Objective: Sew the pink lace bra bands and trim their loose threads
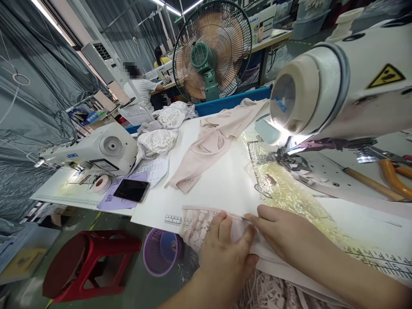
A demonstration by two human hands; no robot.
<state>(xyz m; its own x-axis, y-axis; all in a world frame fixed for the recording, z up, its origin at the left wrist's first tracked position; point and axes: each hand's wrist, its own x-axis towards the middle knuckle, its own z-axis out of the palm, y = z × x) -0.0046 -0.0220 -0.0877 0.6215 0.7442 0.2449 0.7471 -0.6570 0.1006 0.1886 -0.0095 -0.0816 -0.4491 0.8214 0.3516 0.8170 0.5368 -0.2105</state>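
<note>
A pale pink garment piece with a lace panel (pixel 197 223) lies at the table's front edge, its narrow trimmed edge running left to right. My left hand (pixel 225 244) is on it, fingertips pressing the cloth just below that edge and thumb bent in. Close beside it, my right hand (pixel 280 227) is closed in a pinch at the same edge. A tiny dark tip shows at its fingertips; what it belongs to is hidden. Farther back on the white table (pixel 234 184) lies another pale pink piece with a cup shape (pixel 206 150).
A sewing machine head (pixel 309 90) overhangs the right, with orange-handled scissors (pixel 394 176) and a wooden-handled tool (pixel 373 182) nearby. On the left are a second machine (pixel 106 148), a phone (pixel 131 190) and white lace cups (pixel 159 140). A fan (pixel 210 51) and a seated person (pixel 146 90) are behind.
</note>
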